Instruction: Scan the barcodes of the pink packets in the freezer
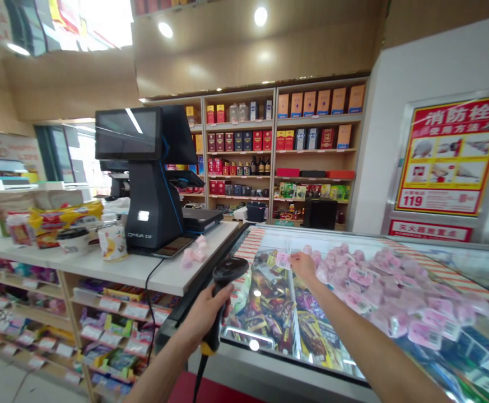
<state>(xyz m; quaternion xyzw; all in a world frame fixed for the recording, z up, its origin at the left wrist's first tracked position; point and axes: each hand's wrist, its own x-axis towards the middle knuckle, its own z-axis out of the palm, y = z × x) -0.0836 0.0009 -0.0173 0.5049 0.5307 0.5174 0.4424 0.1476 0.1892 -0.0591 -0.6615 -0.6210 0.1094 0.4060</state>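
My left hand [208,313] is wrapped around the handle of a black and yellow barcode scanner [229,270], whose head points to the right over the freezer's edge. Between the fingertips of my right hand [303,265] is a small pink label with a barcode [283,259], held above the freezer's glass lid. Whether a pink pack hangs from that label is hard to make out. Just right of this hand, a heap of pink bagged packs [378,280] with barcode labels lies on the glass. A few similar pink pieces [194,253] rest on the white counter.
The chest freezer [265,351] holds wrapped ice creams under its glass. To its left, a counter [160,274] carries a black checkout terminal [152,204], a cup [113,240] and snack bags [65,218]. The scanner's cable hangs down. Shelves of boxes [240,143] line the back wall.
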